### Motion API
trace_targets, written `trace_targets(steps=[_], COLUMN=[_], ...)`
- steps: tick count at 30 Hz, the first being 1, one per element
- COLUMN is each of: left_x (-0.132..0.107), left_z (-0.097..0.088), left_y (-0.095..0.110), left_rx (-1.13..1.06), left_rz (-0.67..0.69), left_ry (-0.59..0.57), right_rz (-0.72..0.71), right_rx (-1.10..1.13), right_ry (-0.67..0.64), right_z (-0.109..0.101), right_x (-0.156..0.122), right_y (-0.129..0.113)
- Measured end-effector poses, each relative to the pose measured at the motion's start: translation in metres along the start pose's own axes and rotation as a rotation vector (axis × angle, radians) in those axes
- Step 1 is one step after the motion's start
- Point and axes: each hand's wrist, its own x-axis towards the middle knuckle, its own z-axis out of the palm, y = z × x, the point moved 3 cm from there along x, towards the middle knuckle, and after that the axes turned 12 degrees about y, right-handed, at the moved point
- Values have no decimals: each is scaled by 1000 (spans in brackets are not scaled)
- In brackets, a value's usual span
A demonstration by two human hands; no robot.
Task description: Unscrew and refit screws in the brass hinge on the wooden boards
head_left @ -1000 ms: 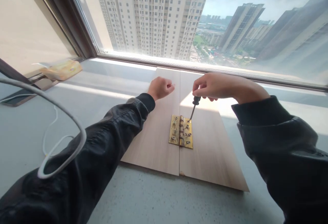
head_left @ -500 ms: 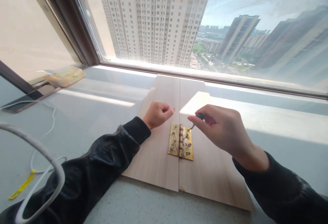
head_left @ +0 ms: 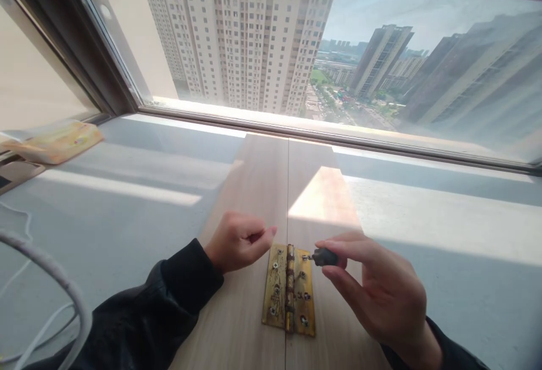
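Note:
My right hand (head_left: pixel 383 282) pinches the black handle of a short, stubby screwdriver (head_left: pixel 325 256) between thumb and fingers. Its thin metal shaft points left, with the tip at the top screw on the right leaf of a worn brass hinge (head_left: pixel 276 296). Several cross-head screws sit in both leaves, and the knuckle runs along the seam between two pale wooden boards, the left board (head_left: pixel 237 319) and the right board (head_left: pixel 334 296). Closed in a fist, my left hand (head_left: pixel 241 242) rests on the left board beside the hinge's upper left corner. Whatever is inside that fist is hidden.
Under the boards is a pale sill (head_left: pixel 444 217), running up to a window frame (head_left: pixel 220 123) with tall buildings outside. A yellowish packet (head_left: pixel 63 141) lies at the far left. A thick white cable (head_left: pixel 51 274) loops in front of my left sleeve.
The view has moved closer, so the hinge looks larger and lower. My right hand has lowered, tipping the screwdriver nearly level. My left hand remains a fist beside the hinge.

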Motion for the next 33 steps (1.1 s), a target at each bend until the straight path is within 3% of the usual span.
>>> trace_targets(steps=[7,9,13,19,26,33], left_x=[-4,-6,-7,-7,-9,-7], left_z=[-3,-4,-6,-4,-6,-7], left_y=[0,0,2,1,2,1], left_rx=[40,46,35,23,18,19], left_rz=[42,35,20,18,21,12], left_ry=[1,0,19,33,42,55], right_rz=[414,474,410,370,295,245], right_rx=[137,170,183,118,166,151], right_ry=[-18,-15,-8,236,108,135], right_z=[3,5,3,-17,-2,-1], right_x=[-3,-6,1,16,-1,0], right_y=[16,17,7,-3,3,4])
